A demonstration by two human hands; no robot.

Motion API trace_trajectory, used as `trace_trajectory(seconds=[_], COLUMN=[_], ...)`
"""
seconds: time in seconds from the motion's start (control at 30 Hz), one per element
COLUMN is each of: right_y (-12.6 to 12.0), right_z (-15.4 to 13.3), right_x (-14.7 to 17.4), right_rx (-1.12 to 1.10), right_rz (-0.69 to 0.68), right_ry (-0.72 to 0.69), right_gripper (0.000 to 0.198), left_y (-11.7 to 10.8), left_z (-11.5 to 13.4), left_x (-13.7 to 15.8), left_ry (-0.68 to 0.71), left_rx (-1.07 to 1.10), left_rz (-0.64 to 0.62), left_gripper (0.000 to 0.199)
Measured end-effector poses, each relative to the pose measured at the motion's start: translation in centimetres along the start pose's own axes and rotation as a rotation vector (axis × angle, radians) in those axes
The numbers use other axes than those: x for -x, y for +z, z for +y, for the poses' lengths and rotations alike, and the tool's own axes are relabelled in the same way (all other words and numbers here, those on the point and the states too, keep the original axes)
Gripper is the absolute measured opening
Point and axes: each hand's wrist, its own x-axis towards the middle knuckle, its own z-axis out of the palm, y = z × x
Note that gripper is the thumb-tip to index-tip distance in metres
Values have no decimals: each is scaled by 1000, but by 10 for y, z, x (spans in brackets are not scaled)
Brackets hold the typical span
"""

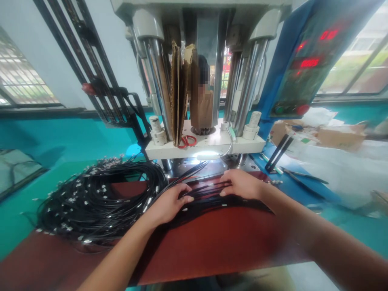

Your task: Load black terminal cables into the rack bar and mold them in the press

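Observation:
A big coil of thin black cables with small white tags lies on the reddish-brown table top at the left. A few strands run right from it, lying flat in front of the press. My left hand rests palm down on these strands, fingers curled over them. My right hand presses its fingers on the same black strands a little farther right. Both hands sit just below the lit opening of the machine.
A vertical press with steel columns stands straight ahead, its white plate holding red scissors and cardboard pieces. A blue control box with red digits is at the right. Black tools and white bags lie at the right.

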Motion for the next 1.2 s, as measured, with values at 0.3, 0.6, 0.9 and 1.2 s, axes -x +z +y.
trace_trajectory(seconds=[0.3,0.6,0.9,1.2], right_y=[-7,-12,-16,-17], right_z=[-8,-13,-29,-40], right_x=[-3,-5,-17,-19], right_rx=[14,2,-56,76], right_rz=[-20,-61,10,51], right_ry=[24,8,-80,-108], right_gripper=[23,29,24,32], left_y=[-2,-1,-1,-1], left_z=[1,2,7,5], left_x=[-1,-1,-1,0], left_ry=[29,50,45,29], left_rx=[18,57,42,36], left_rz=[-12,28,11,-7], left_gripper=[21,28,35,38])
